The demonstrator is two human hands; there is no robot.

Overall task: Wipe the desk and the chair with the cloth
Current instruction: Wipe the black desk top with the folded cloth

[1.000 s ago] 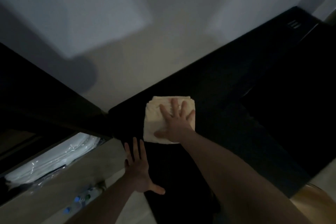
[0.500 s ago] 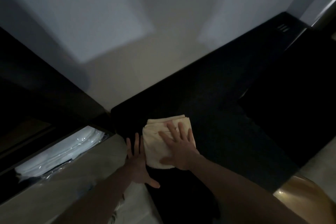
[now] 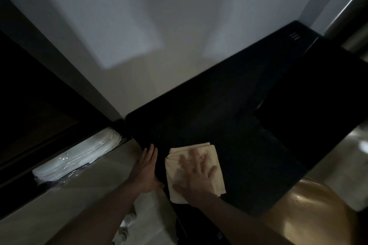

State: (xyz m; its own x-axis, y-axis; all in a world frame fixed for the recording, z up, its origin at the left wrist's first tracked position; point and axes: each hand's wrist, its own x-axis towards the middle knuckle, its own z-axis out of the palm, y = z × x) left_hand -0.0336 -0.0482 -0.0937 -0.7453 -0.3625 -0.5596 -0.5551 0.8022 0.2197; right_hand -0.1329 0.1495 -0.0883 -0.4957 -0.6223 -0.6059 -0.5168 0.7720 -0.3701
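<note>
The right hand (image 3: 196,177) is laid flat on the folded cream cloth (image 3: 194,171), palm down, with all the fingers (image 3: 194,157) spread wide and the thumb stretched out to the left along the cloth's near edge. Nothing is gripped; the cloth is simply pressed beneath the open palm. The hand is blurred, so fine detail of the fingertips cannot be made out.

The cloth is seen lying on the black desk (image 3: 229,117), close to the desk's near-left corner, with its upper and right edges left uncovered by the hand.

The left hand (image 3: 145,171) is placed just beside the cloth, on the desk's left edge. It is held open and flat, the fingers kept straight and close together, the thumb angled out towards the cloth. Whether thumb and cloth touch cannot be told. Nothing is held in it.

A brown, glossy chair (image 3: 310,215) is glimpsed at the lower right, against the desk's near edge. A pale wall (image 3: 139,26) is seen behind the desk.
</note>
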